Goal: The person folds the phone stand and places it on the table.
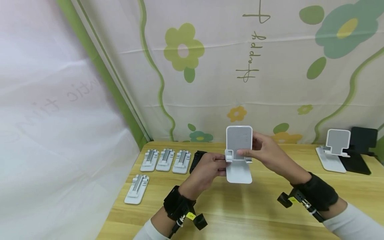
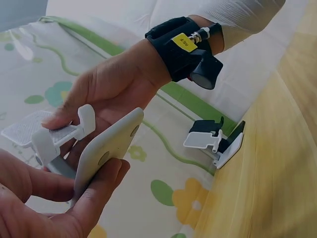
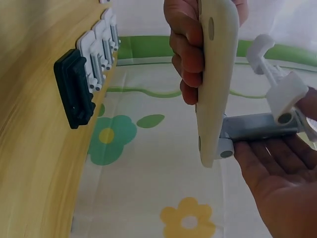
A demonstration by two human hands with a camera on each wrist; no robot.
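Both hands hold a white phone stand (image 1: 239, 171) above the wooden table. It is unfolded, with its grey-padded upper plate raised and its base slanting down toward the front. My left hand (image 1: 207, 171) grips the base plate by its left edge, fingers and thumb on opposite faces, as the left wrist view shows. My right hand (image 1: 270, 155) pinches the upper plate, thumb across the grey pad and fingers behind it. In the right wrist view the silver support arm (image 3: 260, 127) stands out from the base plate (image 3: 216, 84), with the right fingers beneath it.
Several folded white stands (image 1: 181, 162) lie on the left of the table (image 1: 255, 213). A folded black stand (image 1: 197, 160) is partly behind my left hand. At the far right, an unfolded white stand (image 1: 331, 160) and a black one (image 1: 357, 163) stand side by side. A flowered cloth (image 1: 210, 83) hangs behind.
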